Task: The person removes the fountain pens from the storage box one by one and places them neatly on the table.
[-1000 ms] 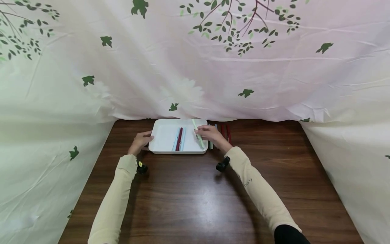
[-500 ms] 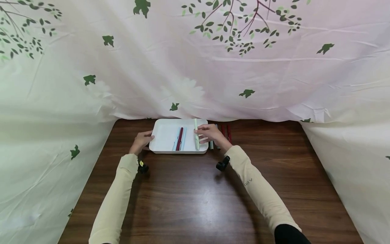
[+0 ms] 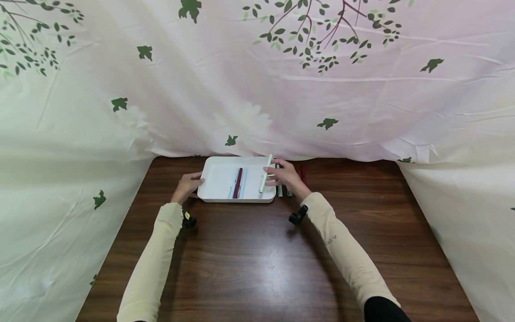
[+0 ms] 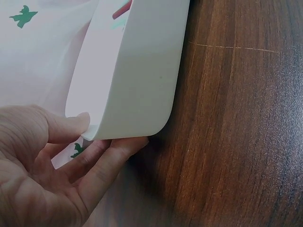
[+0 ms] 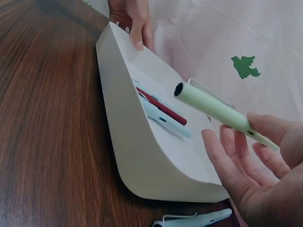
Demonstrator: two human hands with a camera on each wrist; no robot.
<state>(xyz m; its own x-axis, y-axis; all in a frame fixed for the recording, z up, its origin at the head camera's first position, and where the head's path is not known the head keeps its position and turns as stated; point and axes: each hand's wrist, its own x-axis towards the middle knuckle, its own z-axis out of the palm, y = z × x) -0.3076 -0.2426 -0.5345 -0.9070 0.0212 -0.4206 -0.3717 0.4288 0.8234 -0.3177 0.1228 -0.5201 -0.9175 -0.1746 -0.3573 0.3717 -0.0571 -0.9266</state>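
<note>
A white tray [image 3: 237,201] stands near the back of the table. My left hand [image 3: 187,185] grips its left end, with the thumb over the rim and the fingers against the outer wall in the left wrist view. Above the tray's right end, my right hand [image 3: 286,175] pinches a light green pen [image 5: 208,105] between thumb and fingers. The pen slants, its far end leaning right in the head view; its clip shows in the right wrist view. Inside the tray, a dark red pen [image 3: 238,183] lies between two light blue pens [image 3: 243,184], side by side.
Just right of the tray lie a pale green pen [image 3: 280,191] and a red pen [image 3: 303,174], with others partly hidden by the right hand. A patterned cloth [image 3: 181,116] hangs behind the brown wooden table [image 3: 241,259].
The green pen has swung from leaning left, through nearly straight, to leaning right, and has risen a little. My right hand has shifted slightly right. My left hand stays on the tray.
</note>
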